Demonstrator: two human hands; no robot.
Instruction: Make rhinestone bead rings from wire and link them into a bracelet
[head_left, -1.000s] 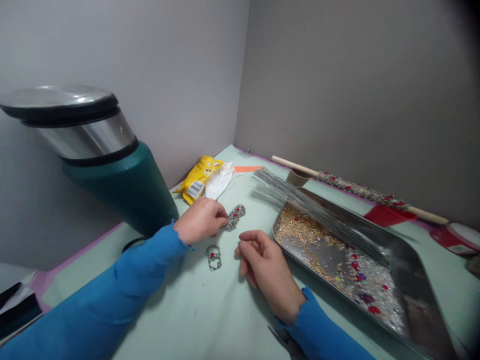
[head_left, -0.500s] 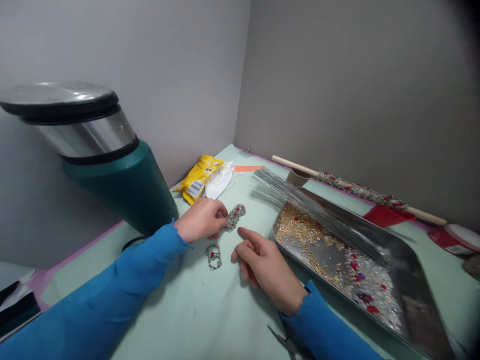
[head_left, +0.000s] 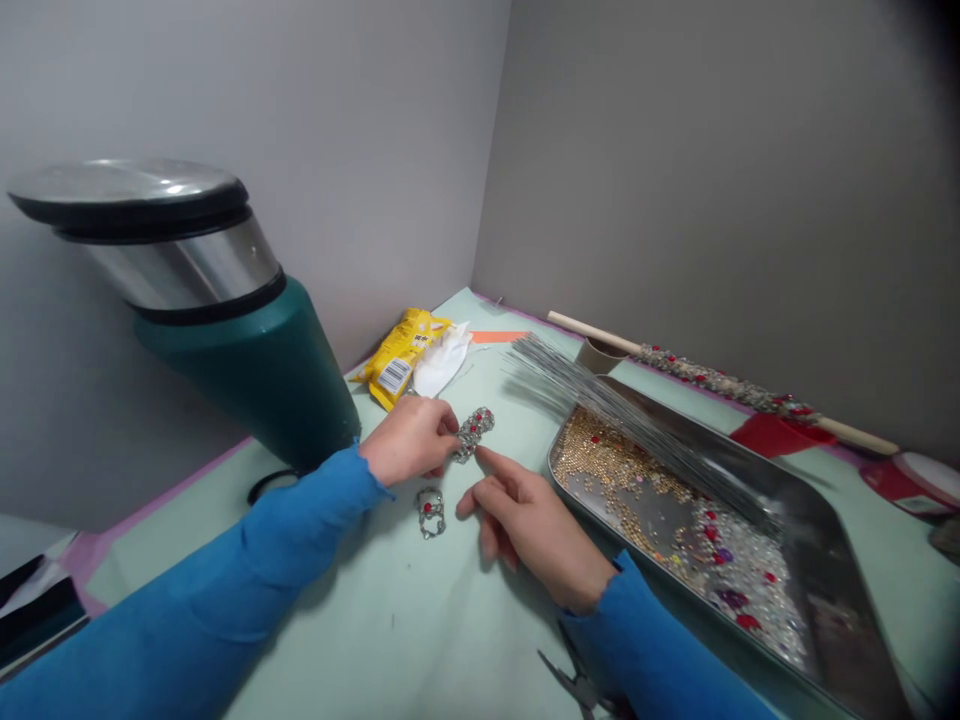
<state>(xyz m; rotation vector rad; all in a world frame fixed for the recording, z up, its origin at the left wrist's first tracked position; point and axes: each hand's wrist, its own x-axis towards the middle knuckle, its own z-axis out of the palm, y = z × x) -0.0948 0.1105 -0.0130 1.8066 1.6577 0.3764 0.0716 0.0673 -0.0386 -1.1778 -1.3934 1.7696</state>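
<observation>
Silvery, knobbly red-beaded strip [head_left: 475,430] pinched w/ L hand [head_left: 411,438].

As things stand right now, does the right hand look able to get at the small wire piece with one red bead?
Probably yes: the small wire piece lies just left of the right hand, with nothing visible between them. The left hand is farther forward, at the longer beaded piece.

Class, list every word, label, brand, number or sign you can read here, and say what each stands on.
None can be read.
Yellow packet: dark print, too small and blurred to read.
Its barcode: stripes show, no legible digits.
Red tub: pale label, too blurred to read.
</observation>
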